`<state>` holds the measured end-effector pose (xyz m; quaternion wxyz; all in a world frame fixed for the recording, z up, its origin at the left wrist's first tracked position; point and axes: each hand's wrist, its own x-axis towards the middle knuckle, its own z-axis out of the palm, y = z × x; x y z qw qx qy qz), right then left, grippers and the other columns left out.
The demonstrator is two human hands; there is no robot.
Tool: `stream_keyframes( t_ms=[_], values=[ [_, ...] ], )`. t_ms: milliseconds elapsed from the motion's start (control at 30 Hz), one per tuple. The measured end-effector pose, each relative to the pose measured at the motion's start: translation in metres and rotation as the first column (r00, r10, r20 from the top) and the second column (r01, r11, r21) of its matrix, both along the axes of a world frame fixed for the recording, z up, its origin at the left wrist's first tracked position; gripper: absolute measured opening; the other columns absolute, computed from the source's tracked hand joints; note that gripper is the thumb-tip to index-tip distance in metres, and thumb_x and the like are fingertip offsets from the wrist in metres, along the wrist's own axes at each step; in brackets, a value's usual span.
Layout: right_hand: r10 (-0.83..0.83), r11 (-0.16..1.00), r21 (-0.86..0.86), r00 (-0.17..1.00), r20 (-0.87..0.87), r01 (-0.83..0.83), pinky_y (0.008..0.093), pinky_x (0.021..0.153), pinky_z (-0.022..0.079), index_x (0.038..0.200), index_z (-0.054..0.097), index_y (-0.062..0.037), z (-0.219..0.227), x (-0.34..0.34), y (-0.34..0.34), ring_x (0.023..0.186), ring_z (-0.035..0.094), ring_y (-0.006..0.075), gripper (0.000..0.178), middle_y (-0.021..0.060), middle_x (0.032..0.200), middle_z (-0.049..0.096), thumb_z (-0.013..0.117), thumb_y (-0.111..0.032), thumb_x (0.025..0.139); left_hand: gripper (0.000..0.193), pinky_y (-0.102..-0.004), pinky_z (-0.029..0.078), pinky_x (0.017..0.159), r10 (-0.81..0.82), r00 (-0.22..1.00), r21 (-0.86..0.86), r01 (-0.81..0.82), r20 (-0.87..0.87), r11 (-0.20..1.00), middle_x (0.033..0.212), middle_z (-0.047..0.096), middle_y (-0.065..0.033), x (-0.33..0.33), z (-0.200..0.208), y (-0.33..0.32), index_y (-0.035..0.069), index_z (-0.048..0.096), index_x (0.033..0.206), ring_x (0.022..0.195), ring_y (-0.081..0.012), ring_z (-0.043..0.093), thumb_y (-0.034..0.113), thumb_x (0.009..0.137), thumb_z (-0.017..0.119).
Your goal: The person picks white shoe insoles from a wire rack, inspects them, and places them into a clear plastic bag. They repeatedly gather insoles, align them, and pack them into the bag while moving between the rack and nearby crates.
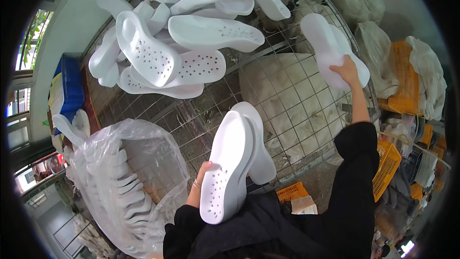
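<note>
White foam shoe soles with small holes are all around. My left hand (pixel 199 182) is closed at the edge of a small stack of soles (pixel 230 151) held upright against my front; most of its fingers are hidden behind them. Far to the right, my right hand (pixel 348 71) grips a pair of white soles (pixel 322 43) at the side of the wire rack, thumb across the nearer sole. A loose heap of white soles (pixel 215 33) lies on the rack's far left part, some hole side up. At the near left, a clear plastic bag (pixel 165 146) holds a row of stacked soles (pixel 132 192).
The wire mesh rack (pixel 218 84) spans the middle, with a pale full sack (pixel 292 96) beneath it. Along the right are filled plastic bags (pixel 376 57) and an orange crate (pixel 387 168). A blue bin (pixel 72 86) stands at the left wall.
</note>
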<state>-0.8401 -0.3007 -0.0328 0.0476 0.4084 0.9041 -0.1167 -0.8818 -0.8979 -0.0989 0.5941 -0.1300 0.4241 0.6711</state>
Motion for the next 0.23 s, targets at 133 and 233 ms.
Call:
stream_keyframes(
  t_ms=[133, 233],
  values=[
    [0.171, 0.984, 0.133, 0.858, -0.484, -0.121, 0.0465, 0.078, 0.045, 0.101, 0.056, -0.0006, -0.003, 0.03, -0.115, 0.09, 0.056, 0.0435, 0.039, 0.0212, 0.095, 0.058, 0.074, -0.023, 0.075, 0.064, -0.0337, 0.054, 0.08, 0.034, 0.985, -0.102, -0.017, 0.167, 0.995, 0.103, 0.068, -0.0112, -0.016, 0.005, 0.014, -0.002, 0.055, 0.123, 0.088, -0.022, 0.066, 0.047, 0.083, 0.06],
    [0.618, 0.78, 0.361, 0.532, -0.58, -0.512, 0.0448, 0.076, 0.047, 0.099, 0.056, -0.0026, 0.012, 0.023, -0.192, 0.084, 0.057, 0.0395, 0.027, 0.0176, 0.089, 0.057, 0.068, -0.014, 0.079, 0.073, -0.0347, 0.049, 0.09, 0.037, 0.999, -0.152, -0.038, -0.009, 0.988, 0.118, 0.062, -0.0135, -0.023, 0.022, 0.011, 0.0, 0.049, 0.131, 0.101, -0.0244, 0.063, 0.055, 0.084, 0.059]
  ],
)
